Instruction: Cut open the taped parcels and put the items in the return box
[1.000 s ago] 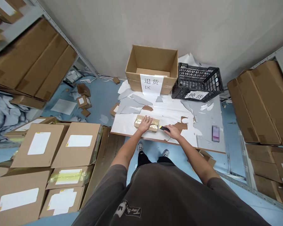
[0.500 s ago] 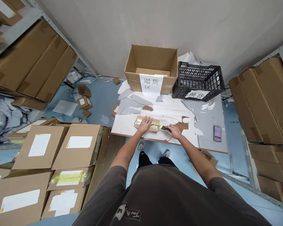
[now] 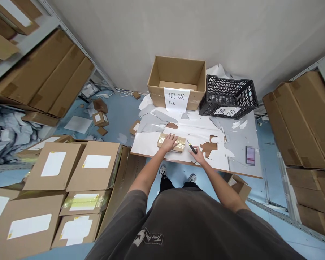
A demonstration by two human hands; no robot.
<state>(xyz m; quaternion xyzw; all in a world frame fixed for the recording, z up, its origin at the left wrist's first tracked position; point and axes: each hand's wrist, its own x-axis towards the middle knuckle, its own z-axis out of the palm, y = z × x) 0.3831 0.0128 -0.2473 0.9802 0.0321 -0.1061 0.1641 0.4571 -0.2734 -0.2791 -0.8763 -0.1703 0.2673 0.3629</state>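
Right now, the box (image 3: 181, 140) is lying on the bench (image 3: 241, 139), close to its front edge. The left hand (image 3: 169, 143) is resting across the top of the box, its grip not closing round anything: the fingers are spreading flat over the cardboard and the shiny tape (image 3: 179, 146). The right hand (image 3: 198, 156) is hovering just to the right of the box, its grip wrapping round the handle of the knife (image 3: 192, 148). The knife is pointing away from the body and slanting a little toward the box, apparently without touching it. The blade is showing too small here for me to tell how far it is standing out.

For good control, the left hand should be pressing straight down, so that the box is sitting firm rather than sliding on the paper (image 3: 146, 141) under it. Its fingers should be lying well clear of the tip, never in line with it. Any stroke of the knife should be running shallow and light, since the inside of the box is hidden. Beyond the box a carton (image 3: 155, 95) is standing, and farther right beyond it a crate (image 3: 204, 104); both are leaving the wrists room to move.
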